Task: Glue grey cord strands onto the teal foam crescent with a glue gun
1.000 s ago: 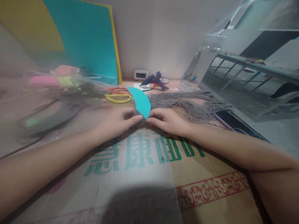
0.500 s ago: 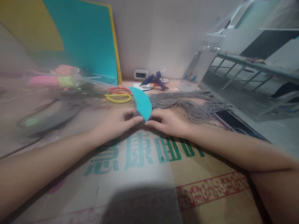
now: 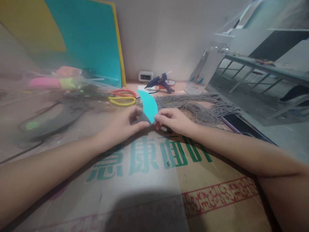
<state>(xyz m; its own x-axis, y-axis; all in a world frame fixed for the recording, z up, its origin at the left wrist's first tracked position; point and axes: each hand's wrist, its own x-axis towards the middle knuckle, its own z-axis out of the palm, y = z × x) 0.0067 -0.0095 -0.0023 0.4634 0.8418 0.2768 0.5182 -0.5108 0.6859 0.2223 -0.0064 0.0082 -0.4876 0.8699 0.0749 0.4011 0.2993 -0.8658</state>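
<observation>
We have both hands together near the middle of the bench (image 3: 131, 85), working on a curved turquoise piece (image 3: 150, 106) that stands up between them, its rounded edge toward the right. Our left hand (image 3: 124, 122) is closed, thumb against fingers, on a dark grey piece (image 3: 145, 120) along the near left edge of the turquoise one; we cannot tell whether the two are joined. Our right hand (image 3: 175, 121) pinches the turquoise piece by its lower right edge, between thumb and forefinger.

Under our forearms lies cardboard (image 3: 205, 177) printed with green characters and a red patterned band. Just beyond the left hand we see a red handle loop (image 3: 123, 90) and a yellow handle loop (image 3: 124, 104), side by side. Behind the turquoise piece sit a blue glue gun (image 3: 161, 82) and a small white digital clock (image 3: 145, 76), near the wall. A bundle of grey cord (image 3: 202, 112) spreads to the right past our right hand, with a clear bottle (image 3: 199, 75) behind it and a phone (image 3: 241, 125) at its right end. On our left, large turquoise and yellow sheets (image 3: 91, 42) stand upright behind blurred pink and yellow-green packets (image 3: 45, 82).
</observation>
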